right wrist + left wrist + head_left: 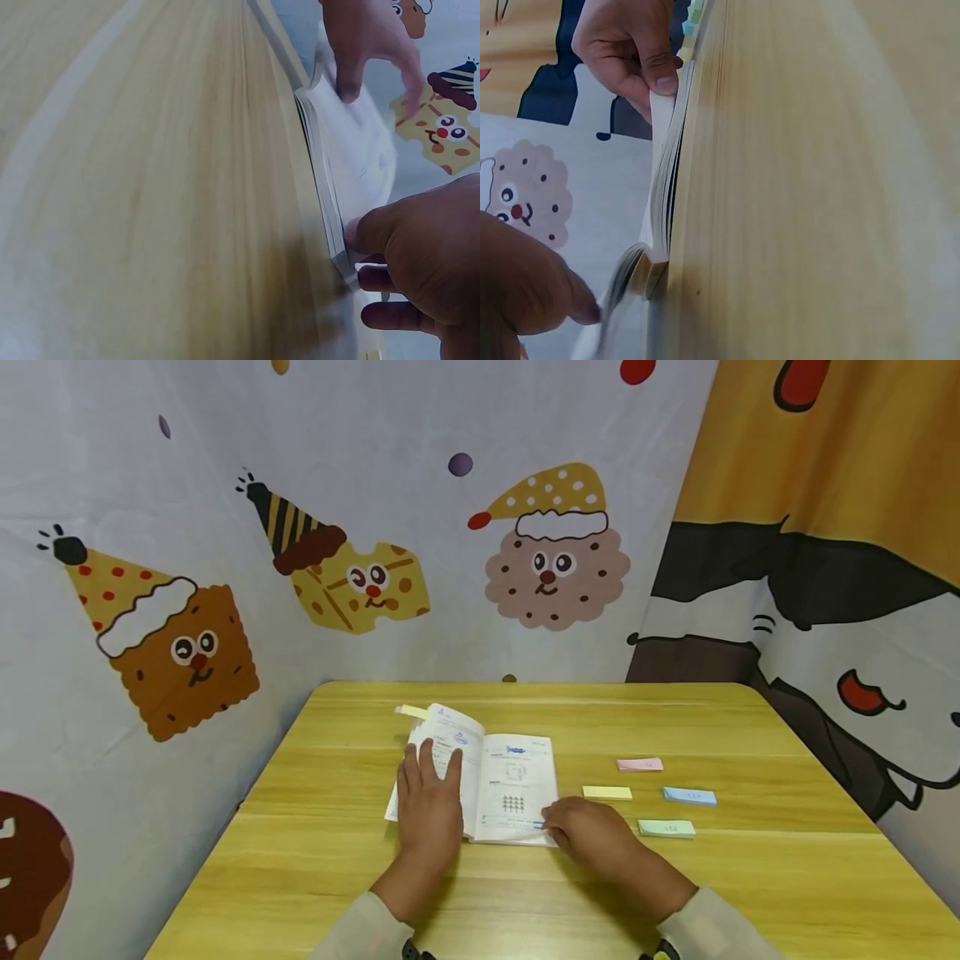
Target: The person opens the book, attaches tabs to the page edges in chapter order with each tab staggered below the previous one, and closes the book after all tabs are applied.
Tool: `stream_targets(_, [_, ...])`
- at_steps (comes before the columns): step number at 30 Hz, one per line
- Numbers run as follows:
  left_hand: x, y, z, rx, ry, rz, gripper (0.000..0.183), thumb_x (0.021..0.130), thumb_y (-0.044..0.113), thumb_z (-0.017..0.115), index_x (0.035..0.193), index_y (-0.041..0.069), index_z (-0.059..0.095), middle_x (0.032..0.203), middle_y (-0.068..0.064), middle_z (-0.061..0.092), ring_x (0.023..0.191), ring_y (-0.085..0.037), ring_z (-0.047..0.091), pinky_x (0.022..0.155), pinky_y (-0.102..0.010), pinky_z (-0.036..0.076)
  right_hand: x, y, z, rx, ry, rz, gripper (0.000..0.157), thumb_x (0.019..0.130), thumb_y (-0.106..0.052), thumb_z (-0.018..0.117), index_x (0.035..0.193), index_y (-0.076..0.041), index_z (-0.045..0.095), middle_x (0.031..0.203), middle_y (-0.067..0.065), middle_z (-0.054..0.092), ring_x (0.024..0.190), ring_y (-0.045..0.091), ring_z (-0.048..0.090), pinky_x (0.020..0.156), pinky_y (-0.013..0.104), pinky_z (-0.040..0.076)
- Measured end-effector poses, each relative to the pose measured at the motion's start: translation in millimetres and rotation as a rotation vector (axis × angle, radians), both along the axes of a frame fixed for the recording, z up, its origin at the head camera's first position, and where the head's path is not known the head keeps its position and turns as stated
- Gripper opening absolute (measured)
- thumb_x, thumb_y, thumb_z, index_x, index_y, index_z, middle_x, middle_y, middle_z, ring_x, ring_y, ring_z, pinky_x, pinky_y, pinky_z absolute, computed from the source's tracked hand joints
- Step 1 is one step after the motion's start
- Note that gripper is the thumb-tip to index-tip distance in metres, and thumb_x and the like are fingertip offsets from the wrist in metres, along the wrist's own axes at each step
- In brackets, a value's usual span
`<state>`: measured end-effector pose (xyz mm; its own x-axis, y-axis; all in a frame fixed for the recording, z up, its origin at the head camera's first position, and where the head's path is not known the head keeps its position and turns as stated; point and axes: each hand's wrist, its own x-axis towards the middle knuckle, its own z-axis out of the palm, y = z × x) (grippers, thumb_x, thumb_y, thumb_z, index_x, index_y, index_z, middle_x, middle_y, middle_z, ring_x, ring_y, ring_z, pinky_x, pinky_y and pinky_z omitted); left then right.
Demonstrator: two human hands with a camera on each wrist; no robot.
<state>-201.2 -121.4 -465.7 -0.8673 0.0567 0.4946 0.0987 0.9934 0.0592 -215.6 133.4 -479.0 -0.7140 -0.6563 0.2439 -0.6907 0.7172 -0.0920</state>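
Note:
An open book (517, 789) with printed pages lies on the table, its left pages curving up from the spine. My left hand (430, 802) rests on the left page with fingers spread. At the lower right corner, my right hand (588, 835) pinches the edge of the right-hand page between thumb and fingers. The right wrist view shows the right thumb (364, 236) lying on top of that page near its edge. A yellow sticky tab (411, 712) sticks out from the book's upper left edge.
Right of the book lie pads of sticky notes: pink (640, 765), yellow (607, 793), blue (689, 796) and green (666, 828). The wooden table (330, 860) ends at a cloth backdrop (450, 652) with cartoon figures behind it.

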Motion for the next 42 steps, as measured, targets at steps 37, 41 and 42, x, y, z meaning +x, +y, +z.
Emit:
stream_targets(37, [6.7, 16.3, -1.6, 0.240, -0.195, -0.040, 0.060, 0.092, 0.033, 0.054, 0.137, -0.002, 0.034, 0.096, -0.015, 0.061, 0.081, -0.027, 0.061, 0.054, -0.037, 0.048, -4.1, 4.6, 3.3, -0.037, -0.123, -0.063, 0.037, 0.072, -0.044, 0.077, 0.099, -0.020, 0.068, 0.102, -0.008, 0.061, 0.097, 0.011, 0.053, 0.078, 0.033, 0.047])
stream_targets(41, [3.7, 12.5, -4.1, 0.175, -0.084, -0.002, 0.081, 0.084, 0.016, 0.067, 0.150, 0.013, 0.020, 0.123, -0.023, 0.045, 0.110, -0.037, 0.049, 0.065, -0.036, 0.051, -4.2, 7.7, 5.2, -0.033, -0.143, -0.042, 0.033, 0.073, -0.041, 0.077, 0.098, -0.020, 0.070, 0.104, -0.006, 0.061, 0.100, 0.013, 0.053, 0.081, 0.034, 0.047])
stream_targets(42, [2.7, 11.5, -4.8, 0.133, -0.071, -0.004, 0.081, 0.082, 0.013, 0.069, 0.149, 0.018, 0.024, 0.130, -0.024, 0.038, 0.119, -0.039, 0.040, 0.076, -0.038, 0.049, -4.7, 8.4, 5.5, -0.028, -0.142, -0.039, 0.031, 0.075, -0.041, 0.076, 0.098, -0.020, 0.070, 0.105, -0.006, 0.061, 0.100, 0.013, 0.054, 0.081, 0.034, 0.048])
